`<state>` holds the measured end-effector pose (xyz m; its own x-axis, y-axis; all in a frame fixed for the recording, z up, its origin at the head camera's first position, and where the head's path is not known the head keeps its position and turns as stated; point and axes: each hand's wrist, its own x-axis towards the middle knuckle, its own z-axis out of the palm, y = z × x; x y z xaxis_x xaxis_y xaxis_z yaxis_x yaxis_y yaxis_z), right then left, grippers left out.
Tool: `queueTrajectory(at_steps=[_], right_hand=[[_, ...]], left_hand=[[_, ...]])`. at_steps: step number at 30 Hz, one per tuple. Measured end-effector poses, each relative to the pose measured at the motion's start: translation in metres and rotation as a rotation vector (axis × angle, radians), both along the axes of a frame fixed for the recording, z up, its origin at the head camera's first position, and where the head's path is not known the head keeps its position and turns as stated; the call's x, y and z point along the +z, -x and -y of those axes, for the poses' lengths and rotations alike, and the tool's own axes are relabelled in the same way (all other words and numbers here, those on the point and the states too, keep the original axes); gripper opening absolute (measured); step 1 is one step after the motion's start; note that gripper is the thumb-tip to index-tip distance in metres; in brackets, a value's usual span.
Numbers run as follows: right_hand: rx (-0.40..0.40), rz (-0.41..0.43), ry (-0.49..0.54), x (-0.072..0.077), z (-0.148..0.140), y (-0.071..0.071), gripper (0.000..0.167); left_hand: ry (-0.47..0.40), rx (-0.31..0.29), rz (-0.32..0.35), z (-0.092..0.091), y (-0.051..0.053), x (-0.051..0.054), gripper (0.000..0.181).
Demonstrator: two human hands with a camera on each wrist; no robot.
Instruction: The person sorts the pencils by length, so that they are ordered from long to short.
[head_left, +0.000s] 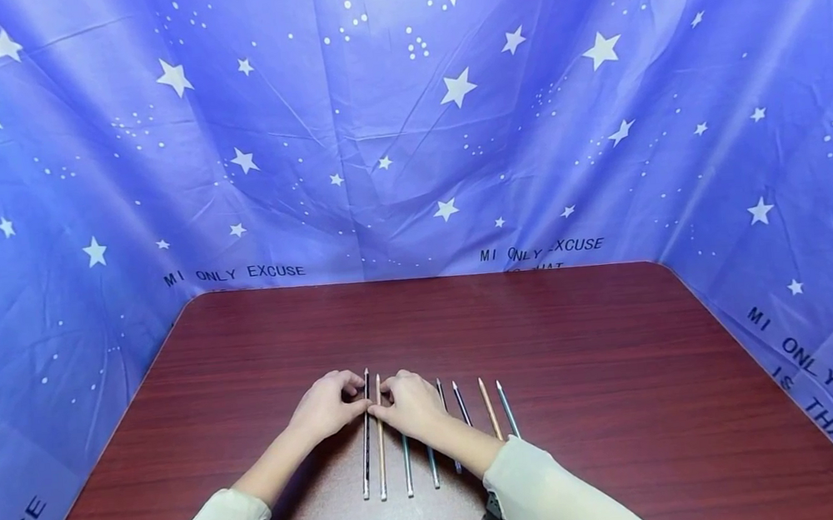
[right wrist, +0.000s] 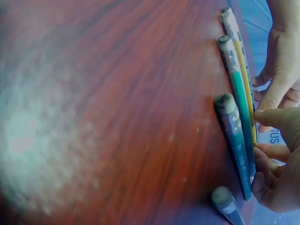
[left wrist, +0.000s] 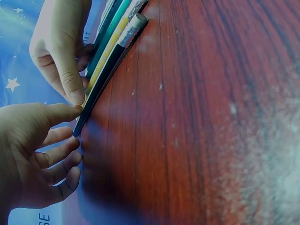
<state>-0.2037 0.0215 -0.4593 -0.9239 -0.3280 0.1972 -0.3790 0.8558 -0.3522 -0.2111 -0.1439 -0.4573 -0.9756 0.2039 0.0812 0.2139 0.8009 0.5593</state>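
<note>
In the head view, the black pencil (head_left: 366, 457) and the yellow pencil (head_left: 382, 464) lie side by side at the left end of a row on the dark red surface (head_left: 543, 323); their long axes run near to far, sharpened tips far and eraser ends near, the black one leaning slightly so that its tip sits right of its near end; the left hand (head_left: 328, 406) touches the black pencil's far half from the left, the grip parted; the right hand (head_left: 411, 404) touches the yellow pencil, its grip parted too, and hides the far parts of a green pencil (head_left: 408, 470) and a teal pencil (head_left: 432, 469); four more pencils (head_left: 488, 404) lie farther right, tips far and slanting left.

In the left wrist view, the black pencil's eraser (left wrist: 139, 20) is near; its shaft runs far to the left thumb and forefinger, which stand apart.

In the right wrist view, the green and teal pencils point far, past loosely bent right fingers (right wrist: 272, 152).
</note>
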Motion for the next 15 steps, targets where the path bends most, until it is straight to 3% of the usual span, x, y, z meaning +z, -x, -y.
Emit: queueTrajectory(at_steps=[11,15], right_hand=[[-0.041,-0.035,-0.007,-0.0029,0.0052,0.0,0.021],[-0.049,-0.002,-0.011,-0.0011,0.0066,-0.0004,0.02]], left_hand=[[-0.022,-0.005,0.016,0.0021,0.0027,0.0002,0.024],[-0.036,0.015,0.031,0.0019,0.0026,0.0006,0.023]])
